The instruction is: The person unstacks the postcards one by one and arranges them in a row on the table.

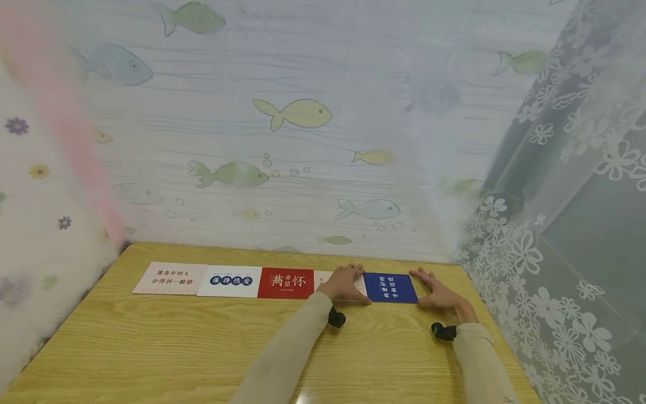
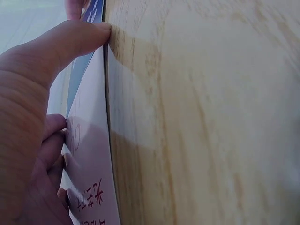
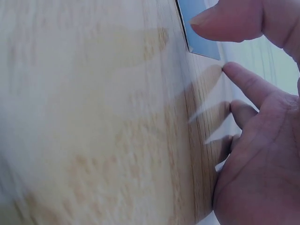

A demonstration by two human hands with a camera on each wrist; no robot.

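A blue card [image 1: 383,287] with white writing lies at the right end of a row of cards, between the two hands. My left hand [image 1: 345,283] spans a pale card with red writing [image 2: 89,145] just left of it. Its thumb touches the near edge where the pale and blue cards meet, and its fingers reach the far edge. My right hand [image 1: 438,293] is spread at the blue card's right edge. In the right wrist view, its thumb lies by the card's corner and its fingertips rest on the table beyond.
Leftward along the row lie a red card [image 1: 286,282], a white card with blue lettering [image 1: 229,281] and a pale pink card [image 1: 169,278]. They sit near the back of the wooden table [image 1: 202,348]. A fish-patterned curtain [image 1: 303,157] hangs behind, lace [image 1: 545,269] at right.
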